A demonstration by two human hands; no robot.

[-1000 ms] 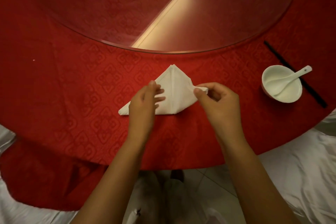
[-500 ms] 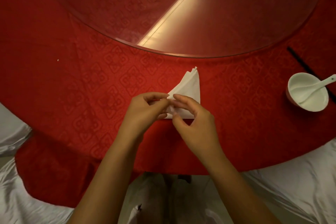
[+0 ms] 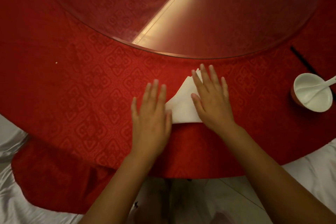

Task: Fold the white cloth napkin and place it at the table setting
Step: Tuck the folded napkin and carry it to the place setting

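I have both palms flat, fingers spread wide, gripping nothing: my right hand [image 3: 211, 100] lies on the right half of the napkin [image 3: 181, 103], and my left hand [image 3: 151, 112] rests on the tablecloth [image 3: 81, 87] just left of the napkin, its thumb side touching the napkin's left edge. The step, as I judge it, is pressing the fold flat, and to do it well I should lean through the heels of my palms and draw my hands outward from the napkin's middle toward its edges, so the layers set sharp and do not creep. I should keep the pressure straight down; a sideways shove would likely drag the napkin over the tablecloth and skew the tip. The napkin is a narrow white triangle of soft, matte cloth, its point aimed away from me, with thin layered edges showing at the tip beside my right fingertips [image 3: 202, 67]. Under it the tablecloth is red, woven with a raised diamond pattern that looks grippy enough to hold the napkin still. Beyond the napkin's tip lies the smooth, glossy rim of a round glass turntable [image 3: 163, 53]. Well to the napkin's right sits a glazed white bowl [image 3: 300, 85] with a white spoon [image 3: 327, 82] resting in it, and dark chopsticks [image 3: 301, 59] behind.
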